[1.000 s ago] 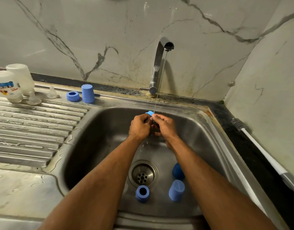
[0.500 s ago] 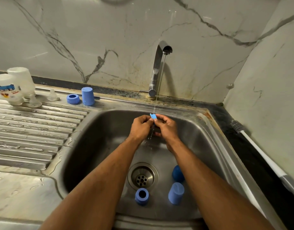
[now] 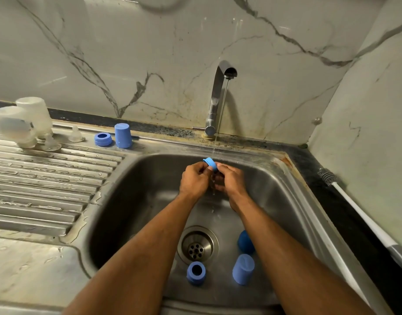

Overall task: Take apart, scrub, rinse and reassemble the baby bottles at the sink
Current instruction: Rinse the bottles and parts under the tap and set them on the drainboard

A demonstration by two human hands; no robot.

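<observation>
While a thin stream runs from the tap [image 3: 220,87], everything sorts itself around the sink basin [image 3: 136,201], apparently by stage of washing. Far left of the basin, on the ribbed drainboard [image 3: 36,178], two clear bottle bodies [image 3: 25,123] stand upside down, probably so they drain, with two clear teats [image 3: 63,138] just beside them. Nearer the basin's back-left corner sit a blue screw ring [image 3: 103,139] and a blue cap [image 3: 123,135], seemingly done and parked out of the splash.

Over the basin's middle, the left hand [image 3: 194,178] and the right hand [image 3: 229,180] meet under the stream, fingers curled, together pinching a small blue ring [image 3: 210,163] tilted towards the water, likely to rinse its inside. Which fingers carry the load I cannot tell.

On the basin floor beside the drain [image 3: 197,245] lie another blue ring [image 3: 196,272], a second blue cap [image 3: 243,268] and a darker blue piece [image 3: 245,242], presumably awaiting their turn. Right of the basin, a bottle brush [image 3: 359,214] lies on the dark desk [image 3: 354,235], handy for scrubbing.
</observation>
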